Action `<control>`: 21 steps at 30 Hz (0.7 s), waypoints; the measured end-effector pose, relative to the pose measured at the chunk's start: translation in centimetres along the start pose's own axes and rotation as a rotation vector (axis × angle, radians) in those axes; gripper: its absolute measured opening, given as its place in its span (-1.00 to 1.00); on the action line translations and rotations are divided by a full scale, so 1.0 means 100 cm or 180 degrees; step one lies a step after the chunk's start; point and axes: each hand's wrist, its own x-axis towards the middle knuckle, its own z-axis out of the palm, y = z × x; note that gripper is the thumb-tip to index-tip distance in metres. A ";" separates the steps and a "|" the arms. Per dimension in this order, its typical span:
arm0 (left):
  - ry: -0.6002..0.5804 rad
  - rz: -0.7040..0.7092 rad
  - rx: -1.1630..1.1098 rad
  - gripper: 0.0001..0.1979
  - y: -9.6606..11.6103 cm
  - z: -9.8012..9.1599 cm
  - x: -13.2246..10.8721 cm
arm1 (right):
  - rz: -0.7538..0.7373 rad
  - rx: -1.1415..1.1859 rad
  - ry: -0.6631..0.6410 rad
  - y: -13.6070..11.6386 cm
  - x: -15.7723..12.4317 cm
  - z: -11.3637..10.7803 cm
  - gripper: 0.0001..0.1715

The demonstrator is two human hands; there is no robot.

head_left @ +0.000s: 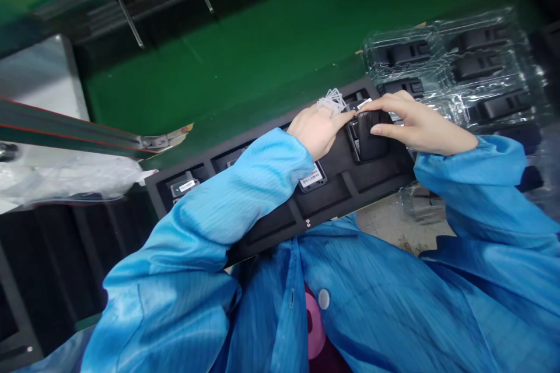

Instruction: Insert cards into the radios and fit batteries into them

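Black module [367,139] seated in slot of black foam tray [326,204], pinched between thumb and fingers of right hand [415,125]. Left hand [315,133] held open, fingers extended, tip at module's edge. Clear blister trays [450,70] lay just beside. Risks judged: module snagged on slot wall if tilted; dropped if pinch slipped on smooth casing.

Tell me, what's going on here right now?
A person in a blue smock has both hands at a black foam tray. The right hand rests on a black device sitting in a tray slot, and the left hand reaches beside it, near a bunch of white plastic ties. More devices sit in clear plastic packaging nearby.
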 end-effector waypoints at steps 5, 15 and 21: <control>-0.0127 -0.0126 0.0058 -0.47 0.000 0.002 -0.001 | -0.0144 -0.0040 0.0173 0.001 -0.001 0.004 -0.45; -0.0352 -0.0349 0.0110 -0.46 0.010 -0.015 -0.005 | -0.0242 -0.0101 0.0007 0.009 0.012 0.000 -0.39; -0.0318 -0.0390 0.0141 -0.47 0.009 -0.013 -0.005 | -0.0206 -0.0251 -0.0008 0.005 0.010 0.004 -0.32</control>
